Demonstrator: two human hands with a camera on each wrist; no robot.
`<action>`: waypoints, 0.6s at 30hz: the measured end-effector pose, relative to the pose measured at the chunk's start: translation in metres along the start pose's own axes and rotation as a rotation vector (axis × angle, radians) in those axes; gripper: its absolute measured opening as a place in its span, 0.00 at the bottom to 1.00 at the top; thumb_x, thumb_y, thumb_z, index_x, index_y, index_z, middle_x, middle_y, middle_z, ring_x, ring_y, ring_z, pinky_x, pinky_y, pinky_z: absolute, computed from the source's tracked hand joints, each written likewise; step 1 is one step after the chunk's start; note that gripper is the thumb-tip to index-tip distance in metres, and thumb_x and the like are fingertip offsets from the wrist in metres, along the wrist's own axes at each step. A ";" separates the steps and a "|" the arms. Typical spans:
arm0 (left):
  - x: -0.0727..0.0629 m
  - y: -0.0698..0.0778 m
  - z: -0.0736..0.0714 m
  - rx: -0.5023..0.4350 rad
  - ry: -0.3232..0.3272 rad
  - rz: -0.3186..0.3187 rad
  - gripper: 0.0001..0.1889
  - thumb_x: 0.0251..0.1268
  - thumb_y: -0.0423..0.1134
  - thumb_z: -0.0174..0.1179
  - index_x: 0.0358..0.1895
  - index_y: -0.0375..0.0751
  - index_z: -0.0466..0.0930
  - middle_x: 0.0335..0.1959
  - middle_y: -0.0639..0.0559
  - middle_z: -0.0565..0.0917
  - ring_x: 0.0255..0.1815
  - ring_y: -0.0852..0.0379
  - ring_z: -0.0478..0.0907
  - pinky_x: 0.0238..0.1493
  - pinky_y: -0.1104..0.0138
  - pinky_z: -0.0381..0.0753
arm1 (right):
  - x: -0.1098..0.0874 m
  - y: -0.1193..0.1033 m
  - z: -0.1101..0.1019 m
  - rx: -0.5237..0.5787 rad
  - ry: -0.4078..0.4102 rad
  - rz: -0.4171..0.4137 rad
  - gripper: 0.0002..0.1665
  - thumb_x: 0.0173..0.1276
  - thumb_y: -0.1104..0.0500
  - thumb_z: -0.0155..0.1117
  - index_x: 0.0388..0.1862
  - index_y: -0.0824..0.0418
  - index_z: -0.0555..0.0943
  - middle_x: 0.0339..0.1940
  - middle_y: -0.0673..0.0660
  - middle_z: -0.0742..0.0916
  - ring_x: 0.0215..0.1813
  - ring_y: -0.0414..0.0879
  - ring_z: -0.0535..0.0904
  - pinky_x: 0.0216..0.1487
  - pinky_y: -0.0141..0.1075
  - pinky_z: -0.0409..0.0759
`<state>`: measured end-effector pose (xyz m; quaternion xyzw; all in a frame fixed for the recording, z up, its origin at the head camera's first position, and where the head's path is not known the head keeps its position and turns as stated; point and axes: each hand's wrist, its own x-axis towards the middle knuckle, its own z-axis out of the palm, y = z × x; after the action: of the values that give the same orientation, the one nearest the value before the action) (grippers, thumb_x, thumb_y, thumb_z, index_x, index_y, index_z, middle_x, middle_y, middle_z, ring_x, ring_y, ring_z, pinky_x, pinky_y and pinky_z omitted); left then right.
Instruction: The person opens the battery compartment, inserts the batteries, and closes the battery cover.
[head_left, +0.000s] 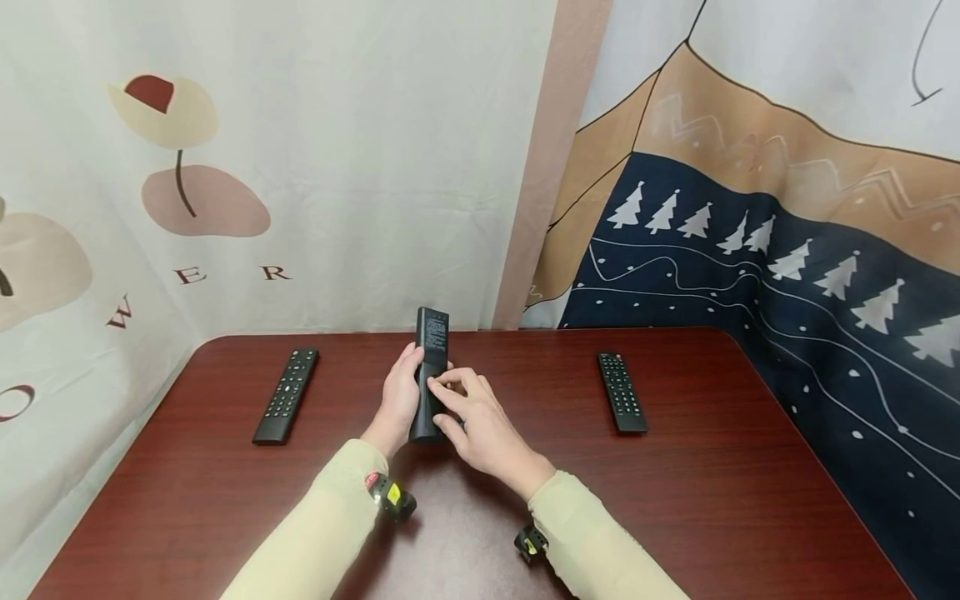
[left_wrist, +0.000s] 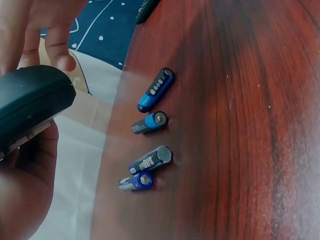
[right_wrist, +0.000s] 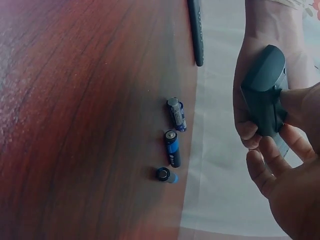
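A black remote control (head_left: 432,350) is held tilted up above the table, its labelled back towards the head camera. My left hand (head_left: 397,396) grips it from the left side, fingers around its edge. My right hand (head_left: 483,417) has its thumb and fingers on the lower part of the back, at the step by the battery cover (right_wrist: 267,112). Whether the cover has shifted, I cannot tell. Several blue and dark batteries (left_wrist: 150,122) lie on the table beneath the hands; in the head view they are hidden.
One black remote control (head_left: 287,396) lies buttons up at the left of the brown table (head_left: 187,500), and another remote control (head_left: 622,393) lies at the right. A printed curtain (head_left: 375,167) hangs behind the table's far edge.
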<state>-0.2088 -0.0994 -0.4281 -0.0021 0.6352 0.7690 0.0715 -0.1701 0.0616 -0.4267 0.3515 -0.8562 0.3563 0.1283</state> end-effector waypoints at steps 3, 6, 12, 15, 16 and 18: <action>-0.001 0.000 -0.002 0.011 -0.003 -0.015 0.26 0.86 0.49 0.29 0.77 0.44 0.58 0.57 0.33 0.74 0.39 0.55 0.79 0.42 0.66 0.81 | -0.001 0.001 0.001 0.008 -0.010 0.010 0.29 0.73 0.62 0.68 0.71 0.64 0.77 0.66 0.60 0.77 0.61 0.56 0.75 0.56 0.44 0.78; -0.003 0.000 -0.004 0.026 0.010 -0.050 0.28 0.86 0.51 0.30 0.82 0.47 0.51 0.61 0.31 0.72 0.41 0.57 0.79 0.43 0.66 0.81 | -0.003 0.002 0.001 0.004 -0.020 0.018 0.29 0.73 0.61 0.69 0.71 0.64 0.77 0.67 0.60 0.77 0.62 0.56 0.74 0.56 0.44 0.78; -0.005 0.000 -0.008 0.056 0.021 -0.094 0.31 0.85 0.52 0.30 0.85 0.50 0.40 0.65 0.30 0.70 0.40 0.59 0.80 0.43 0.65 0.80 | -0.005 0.004 -0.001 0.011 -0.027 0.038 0.27 0.72 0.61 0.70 0.68 0.63 0.80 0.66 0.58 0.78 0.60 0.53 0.74 0.53 0.43 0.78; -0.004 0.001 -0.011 0.083 0.012 -0.079 0.28 0.85 0.49 0.29 0.82 0.48 0.50 0.63 0.31 0.71 0.39 0.56 0.79 0.42 0.62 0.81 | -0.006 0.006 -0.001 0.010 -0.030 0.051 0.26 0.72 0.60 0.70 0.67 0.62 0.81 0.64 0.56 0.78 0.58 0.50 0.74 0.50 0.39 0.77; -0.004 0.001 -0.011 0.092 0.011 -0.072 0.27 0.85 0.48 0.29 0.80 0.47 0.53 0.62 0.31 0.72 0.39 0.55 0.79 0.41 0.62 0.81 | -0.006 0.007 -0.002 0.008 -0.031 0.055 0.26 0.72 0.60 0.70 0.67 0.62 0.81 0.64 0.56 0.78 0.58 0.49 0.74 0.49 0.39 0.77; -0.003 0.001 -0.013 0.102 0.013 -0.062 0.25 0.84 0.47 0.28 0.77 0.45 0.58 0.60 0.32 0.73 0.39 0.53 0.79 0.41 0.60 0.81 | -0.007 0.009 -0.002 0.005 -0.029 0.055 0.25 0.71 0.60 0.70 0.67 0.62 0.81 0.63 0.56 0.78 0.57 0.49 0.73 0.48 0.38 0.77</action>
<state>-0.2068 -0.1124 -0.4295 -0.0229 0.6737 0.7330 0.0911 -0.1717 0.0706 -0.4333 0.3332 -0.8664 0.3568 0.1050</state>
